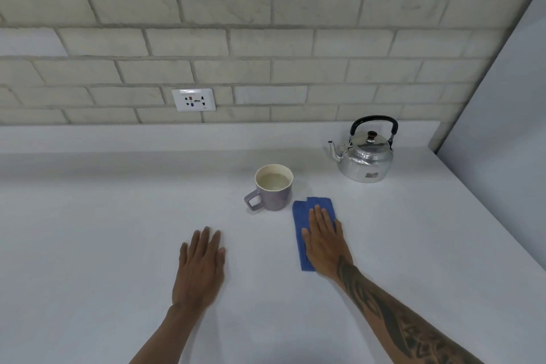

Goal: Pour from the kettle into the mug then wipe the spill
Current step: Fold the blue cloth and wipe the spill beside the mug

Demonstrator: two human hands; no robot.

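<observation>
Blue cloth (307, 213) under flat right hand (325, 241), beside mug (273, 189)

Kettle (365, 156): polished, mirror-bright metal; black handle. Mug (273, 188): smooth glazed ceramic, lilac. Cloth (304, 216): blue, soft matt textile. Countertop (118, 230): smooth, matt white. Wall (266, 23): rough stone-look bricks. Socket plate (193, 99): glossy white plastic.

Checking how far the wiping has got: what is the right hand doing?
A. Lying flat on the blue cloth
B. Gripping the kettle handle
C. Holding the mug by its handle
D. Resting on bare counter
A: the right hand lies palm-down, fingers extended, on the blue cloth, just right of the filled mug; the kettle stands untouched behind.
</observation>
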